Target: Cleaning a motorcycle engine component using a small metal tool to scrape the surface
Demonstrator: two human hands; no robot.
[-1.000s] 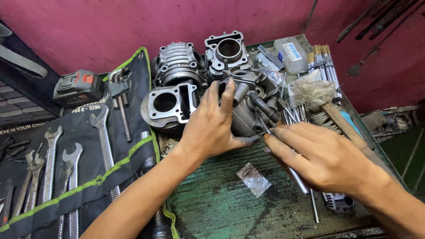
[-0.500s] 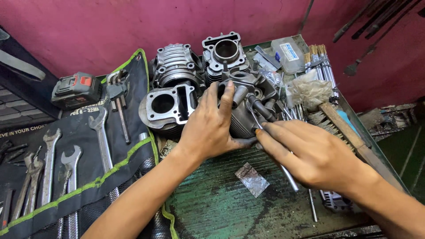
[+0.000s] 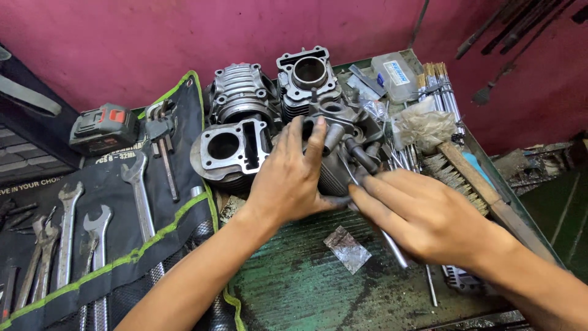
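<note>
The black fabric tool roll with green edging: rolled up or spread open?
Spread open: black fabric tool roll lies flat, spanners showing.

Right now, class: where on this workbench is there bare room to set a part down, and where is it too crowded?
Bare green bench top lies in front of the left hand, between the tool roll and the small foil scrap. Another strip runs below the right hand. The back is crowded: engine cylinders, rods and a wire brush.

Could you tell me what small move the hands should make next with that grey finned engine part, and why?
Probably slide the thin metal rod a little further in: the right hand pinches it against the grey finned engine part, which the left hand steadies on the green worktop.
</note>
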